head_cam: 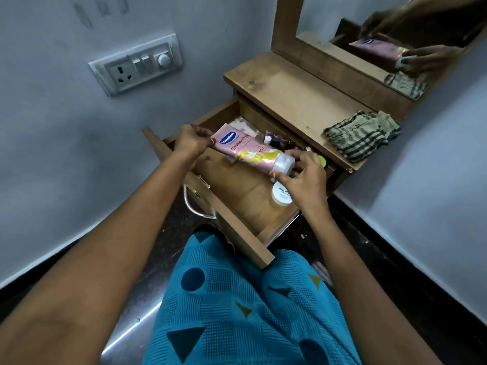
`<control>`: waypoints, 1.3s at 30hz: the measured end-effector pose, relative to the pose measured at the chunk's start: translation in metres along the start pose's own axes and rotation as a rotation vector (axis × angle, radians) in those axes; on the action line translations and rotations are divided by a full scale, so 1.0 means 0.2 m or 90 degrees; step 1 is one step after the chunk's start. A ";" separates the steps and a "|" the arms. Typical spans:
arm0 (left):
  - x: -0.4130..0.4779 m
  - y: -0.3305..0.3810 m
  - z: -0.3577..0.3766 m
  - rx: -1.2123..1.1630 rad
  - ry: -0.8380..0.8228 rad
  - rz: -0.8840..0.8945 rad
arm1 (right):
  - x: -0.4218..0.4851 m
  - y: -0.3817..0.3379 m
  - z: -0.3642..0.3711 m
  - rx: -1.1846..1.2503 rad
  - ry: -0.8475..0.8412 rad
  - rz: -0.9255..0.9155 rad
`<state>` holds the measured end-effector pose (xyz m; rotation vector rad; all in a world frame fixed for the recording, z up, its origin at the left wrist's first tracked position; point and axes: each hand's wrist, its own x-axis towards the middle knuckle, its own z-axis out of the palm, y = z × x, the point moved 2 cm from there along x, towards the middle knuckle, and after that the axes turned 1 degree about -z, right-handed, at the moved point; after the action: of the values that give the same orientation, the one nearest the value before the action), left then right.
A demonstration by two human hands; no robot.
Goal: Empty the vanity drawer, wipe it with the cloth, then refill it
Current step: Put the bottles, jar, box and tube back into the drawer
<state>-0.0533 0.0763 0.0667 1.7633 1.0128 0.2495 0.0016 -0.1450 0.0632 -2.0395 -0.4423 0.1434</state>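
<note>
The wooden vanity drawer (245, 227) stands pulled out over my lap. A pink lotion tube (247, 151) with a white cap lies across it, held at both ends. My left hand (191, 142) grips its flat crimped end and my right hand (303, 177) grips the cap end. Beneath sit a white nail polish remover jar (280, 196), small dark bottles (276, 138) and a pale packet (243, 126) at the drawer's back. A green checked cloth (361, 134) lies crumpled on the vanity top (290, 98), right of the drawer.
A mirror (395, 35) in a wooden frame rises behind the vanity top and reflects my hands and the tube. A switch and socket plate (137, 64) is on the left wall. The right wall runs close to the vanity. The floor below is dark and glossy.
</note>
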 end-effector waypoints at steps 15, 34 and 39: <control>0.04 -0.09 0.04 0.424 -0.128 0.041 | -0.11 0.08 0.18 -0.257 -0.294 0.007; 0.03 -0.13 0.09 0.650 -0.169 0.023 | 0.02 0.09 0.26 -0.402 -0.544 0.059; 0.03 -0.13 0.10 0.680 -0.169 0.025 | 0.06 0.10 0.28 -0.315 -0.508 0.138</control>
<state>-0.0513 0.0689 0.0333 2.6614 0.9742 -0.6091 0.0021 -0.1026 0.0204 -2.4569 -0.7983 1.0965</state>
